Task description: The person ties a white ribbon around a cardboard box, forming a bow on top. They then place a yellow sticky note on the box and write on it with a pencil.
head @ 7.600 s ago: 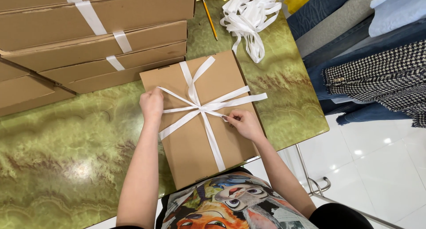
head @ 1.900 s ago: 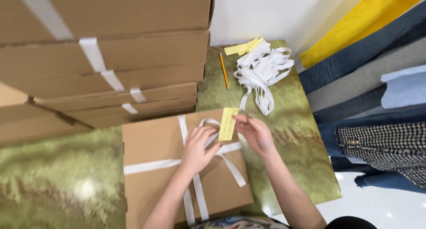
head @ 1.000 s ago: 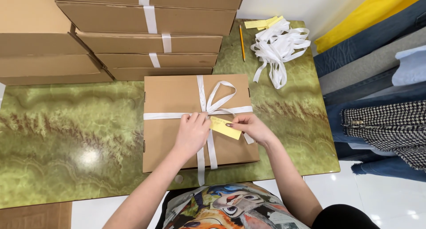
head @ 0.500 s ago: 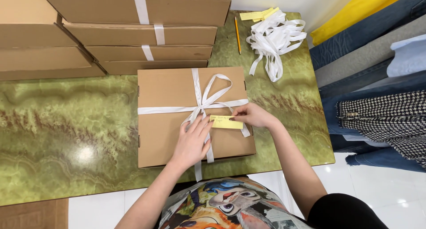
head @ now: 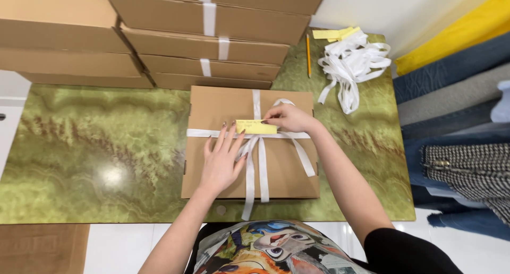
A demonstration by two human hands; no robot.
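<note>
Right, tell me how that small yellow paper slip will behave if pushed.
The small yellow paper slip looks thin and light, so probably floppy. It lies on the white ribbon under right hand fingers, so it would likely slide easily.

box [head: 281, 162] on table [head: 95, 146] | stacked boxes [head: 212, 45] behind | ribbon pile [head: 353, 64] right, perhaps touching pencil [head: 308, 55]

Left hand [head: 222, 163] flat on the box [head: 212, 109], fingers spread. Right hand [head: 287, 118] pinches a yellow slip [head: 256, 127] onto the ribbon [head: 260, 168]; ribbon pile [head: 351, 64] past it.
</note>
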